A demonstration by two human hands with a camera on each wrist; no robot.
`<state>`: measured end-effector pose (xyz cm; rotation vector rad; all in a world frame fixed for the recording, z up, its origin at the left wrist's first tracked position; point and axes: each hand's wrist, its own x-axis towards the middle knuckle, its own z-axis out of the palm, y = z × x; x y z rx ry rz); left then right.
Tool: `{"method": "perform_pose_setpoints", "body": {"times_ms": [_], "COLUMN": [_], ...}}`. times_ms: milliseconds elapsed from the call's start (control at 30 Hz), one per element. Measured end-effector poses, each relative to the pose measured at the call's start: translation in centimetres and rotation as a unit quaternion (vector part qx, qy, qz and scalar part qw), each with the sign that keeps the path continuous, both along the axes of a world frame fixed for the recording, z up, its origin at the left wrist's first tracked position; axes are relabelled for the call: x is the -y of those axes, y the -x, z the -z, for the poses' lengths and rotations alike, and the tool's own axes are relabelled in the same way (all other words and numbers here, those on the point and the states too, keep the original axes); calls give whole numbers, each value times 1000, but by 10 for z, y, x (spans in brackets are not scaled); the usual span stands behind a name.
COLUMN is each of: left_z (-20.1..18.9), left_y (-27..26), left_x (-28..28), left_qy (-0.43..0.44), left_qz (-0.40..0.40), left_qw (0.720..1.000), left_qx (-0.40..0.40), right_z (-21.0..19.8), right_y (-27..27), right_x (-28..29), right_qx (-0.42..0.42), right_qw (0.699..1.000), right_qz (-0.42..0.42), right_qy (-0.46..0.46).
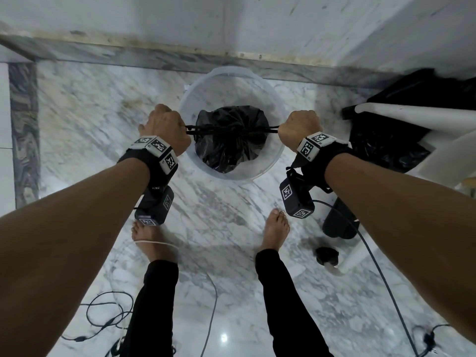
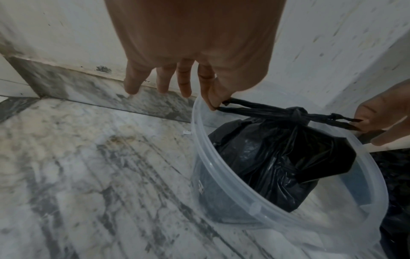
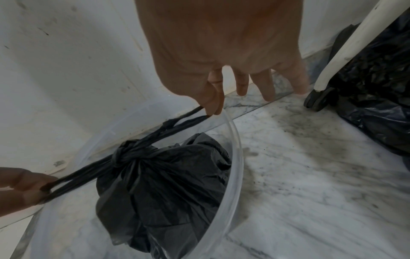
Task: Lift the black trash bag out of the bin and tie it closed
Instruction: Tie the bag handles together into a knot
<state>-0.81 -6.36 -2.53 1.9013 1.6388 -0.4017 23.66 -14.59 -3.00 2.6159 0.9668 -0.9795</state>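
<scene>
The black trash bag [image 1: 229, 143] [image 2: 279, 157] [image 3: 164, 189] hangs inside the clear plastic bin [image 1: 277, 155] [image 2: 221, 196] [image 3: 235, 157], its neck gathered into a knot [image 2: 297, 113] [image 3: 131, 154]. Two twisted black tails run out sideways from the knot, pulled taut. My left hand [image 1: 164, 127] [image 2: 213, 99] pinches the left tail between thumb and forefinger, the other fingers hanging straight. My right hand [image 1: 298, 127] [image 3: 214, 106] pinches the right tail the same way. Both hands hover level with the bin's rim, one on each side.
The bin stands on a marble floor [image 1: 219, 215] close to a white wall [image 1: 180, 21]. A white chair [image 1: 412, 119] and another black bag [image 1: 386, 145] [image 3: 377, 105] crowd the right. Cables [image 1: 108, 315] lie by my bare feet [image 1: 274, 230].
</scene>
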Motion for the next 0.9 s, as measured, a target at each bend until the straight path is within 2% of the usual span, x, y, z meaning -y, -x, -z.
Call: {"method": "perform_pose_setpoints", "body": {"times_ms": [567, 767, 900], "left_z": [-3, -7, -15], "left_y": [-2, -1, 0], "left_x": [0, 6, 10], "left_qy": [13, 23, 43], "left_qz": [-1, -48, -32], "left_qw": [1000, 997, 996], "left_qx": [-15, 48, 66], "right_z": [-6, -18, -26], "right_y": [0, 6, 16], "right_x": [-2, 8, 13], "right_qx": [-25, -46, -53], "right_qw": [1000, 998, 997], "right_qz": [5, 13, 31], "right_qy": [-1, -27, -52]}}
